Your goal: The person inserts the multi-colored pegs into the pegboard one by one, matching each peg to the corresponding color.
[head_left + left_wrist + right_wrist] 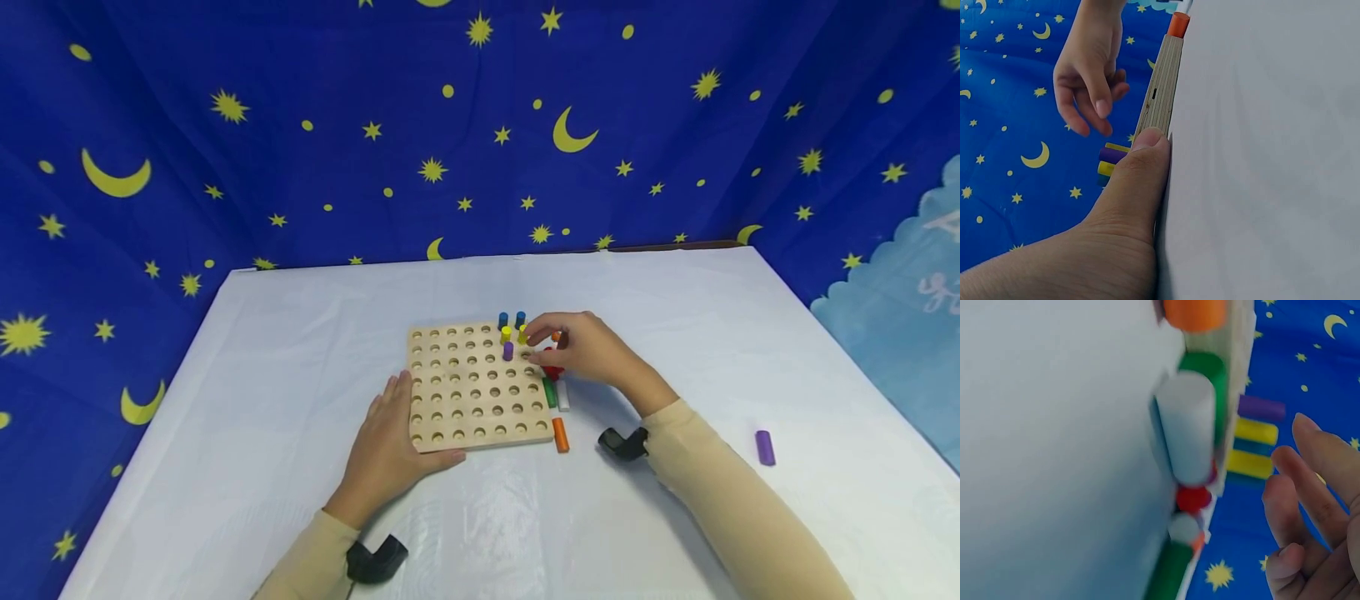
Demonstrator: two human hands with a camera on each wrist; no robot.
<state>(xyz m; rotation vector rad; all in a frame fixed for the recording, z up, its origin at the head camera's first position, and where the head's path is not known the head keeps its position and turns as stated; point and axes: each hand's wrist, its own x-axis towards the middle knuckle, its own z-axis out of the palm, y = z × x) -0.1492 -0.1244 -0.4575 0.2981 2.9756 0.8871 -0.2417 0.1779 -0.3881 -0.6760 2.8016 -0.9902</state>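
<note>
A pale wooden pegboard with rows of round holes lies on the table. Upright near its far right corner stand two blue pegs, two yellow pegs and one purple peg. My left hand rests along the board's left side, its thumb lying against the near edge. Over the far right part of the board hovers my right hand, fingers loosely bent beside the yellow pegs. Both the left wrist and right wrist views show nothing between those fingers.
Loose pegs lie along the board's right side: red, green, white and orange, some partly behind my right hand. Another purple peg lies far right. A blue star-patterned curtain borders the white table.
</note>
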